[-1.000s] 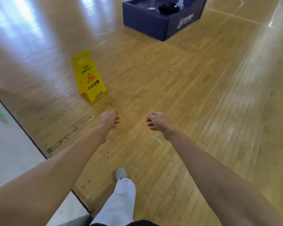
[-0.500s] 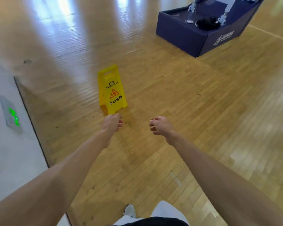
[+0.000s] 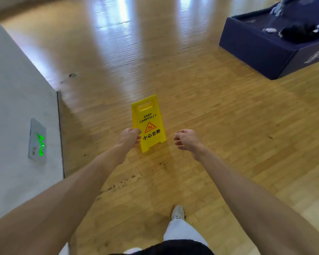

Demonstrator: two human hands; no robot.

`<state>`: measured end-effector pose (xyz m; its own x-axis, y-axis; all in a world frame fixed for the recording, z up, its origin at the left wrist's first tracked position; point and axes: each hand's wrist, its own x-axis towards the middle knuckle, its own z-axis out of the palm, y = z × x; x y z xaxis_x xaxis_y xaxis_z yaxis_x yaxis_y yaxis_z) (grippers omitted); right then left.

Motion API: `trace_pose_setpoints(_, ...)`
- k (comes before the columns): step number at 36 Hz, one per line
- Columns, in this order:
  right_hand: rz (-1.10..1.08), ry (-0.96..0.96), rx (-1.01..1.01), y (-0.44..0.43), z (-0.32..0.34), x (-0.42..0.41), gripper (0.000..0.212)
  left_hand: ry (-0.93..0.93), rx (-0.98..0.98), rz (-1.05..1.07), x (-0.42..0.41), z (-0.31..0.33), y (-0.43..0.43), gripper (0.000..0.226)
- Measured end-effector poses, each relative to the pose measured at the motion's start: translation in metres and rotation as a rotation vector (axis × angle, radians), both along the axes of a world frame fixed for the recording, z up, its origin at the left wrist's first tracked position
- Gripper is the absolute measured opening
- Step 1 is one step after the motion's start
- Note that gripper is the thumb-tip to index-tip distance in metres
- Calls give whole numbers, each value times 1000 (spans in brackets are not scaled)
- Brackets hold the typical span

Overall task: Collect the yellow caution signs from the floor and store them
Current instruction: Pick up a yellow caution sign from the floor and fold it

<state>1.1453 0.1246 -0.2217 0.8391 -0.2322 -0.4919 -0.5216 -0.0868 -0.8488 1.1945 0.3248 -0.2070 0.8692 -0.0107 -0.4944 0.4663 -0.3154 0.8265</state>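
A yellow caution sign (image 3: 149,117) stands upright on the wooden floor straight ahead. It reads "STEP CAREFULLY" above a red triangle and black characters, with a handle slot at its top. My left hand (image 3: 130,138) hangs in front of the sign's lower left edge with loosely curled fingers, and I see no grip on it. To the right of the sign, a short gap away, my right hand (image 3: 187,141) has its fingers apart and holds nothing.
A white wall (image 3: 17,107) with a panel of green lights (image 3: 37,142) runs along the left. A dark blue box (image 3: 256,46) with dark and pale items in it sits far right. My shoe (image 3: 178,213) is on the floor below. A round floor socket (image 3: 73,75) lies ahead left.
I have walked closer, so the sign went from upper left to centre, between my hands. My left hand now overlaps its left edge. The blue box slid to the right.
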Motion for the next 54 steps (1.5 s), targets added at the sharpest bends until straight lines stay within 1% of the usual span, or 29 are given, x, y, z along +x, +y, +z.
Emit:
trace_pose_setpoints(4,51,-5,8,-24,-1,61,13,1,17,44,46,0,-24,16)
trace_pose_setpoints(7,100,-7,4,-34,-1,99,13,7,24,59,75,0,-32,19)
trace_pose_setpoints(11,154,14,-1,-40,-8,150,16,18,24,96,118,-6,-38,15)
trace_pose_setpoints(17,229,56,-38,-37,-26,220,11,63,11,134,186,-29,-32,27)
trace_pose_setpoints(23,270,123,-92,-25,-49,315,10,110,-31,177,279,-59,-22,18)
trace_pose_setpoints(27,267,203,-128,-16,-59,378,23,186,-24,191,341,-76,-14,16)
trace_pose_setpoints(31,262,247,-155,-11,-76,440,21,223,-3,190,399,-98,-10,12)
trace_pose_setpoints(35,265,280,-183,-10,-90,482,29,252,40,215,434,-120,-10,18)
trace_pose_setpoints(38,269,310,-205,-16,-108,514,32,301,68,190,459,-142,-13,15)
trace_pose_setpoints(42,283,351,-238,-22,-139,549,39,362,117,182,483,-173,-21,30)
trace_pose_setpoints(45,308,388,-256,-28,-175,571,49,402,167,193,496,-201,-27,37)
trace_pose_setpoints(47,316,410,-279,-33,-203,582,53,441,189,212,500,-224,-30,47)
trace_pose_setpoints(51,334,491,-274,-44,-252,588,59,554,211,306,504,-266,-37,69)
trace_pose_setpoints(54,383,553,-244,-45,-281,586,69,619,160,398,503,-295,-40,73)
